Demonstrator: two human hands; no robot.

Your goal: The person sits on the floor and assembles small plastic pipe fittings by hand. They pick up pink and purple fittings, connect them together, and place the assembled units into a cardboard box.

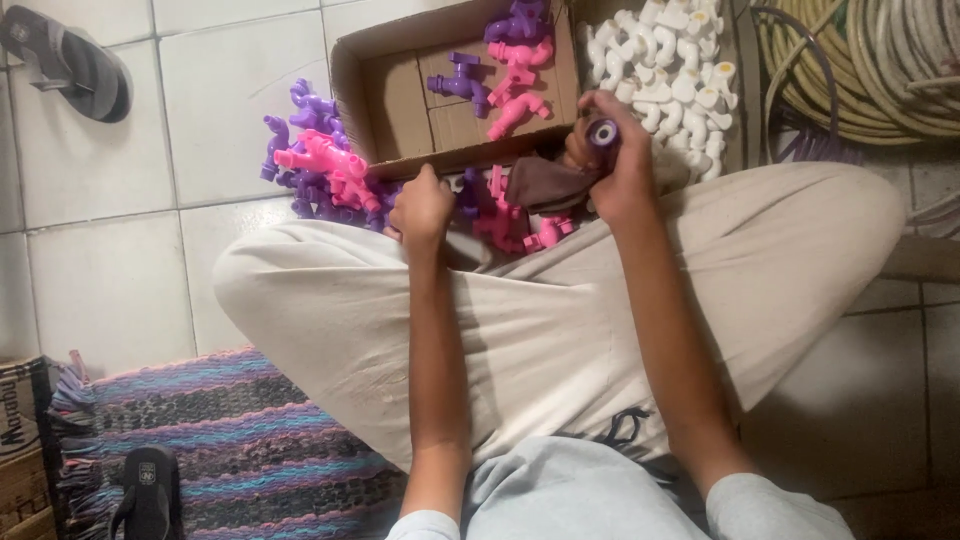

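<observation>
Purple tap [603,133] in right hand [618,165]

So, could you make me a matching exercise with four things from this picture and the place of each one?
Things:
1. white taps
2. sandal
3. rug
4. hose

Places:
a. top left, on the tiles
b. top right corner, coiled
c. bottom left, beside the leg
d. right of the cardboard box

Pairs: 1-d, 2-a, 3-c, 4-b
</observation>
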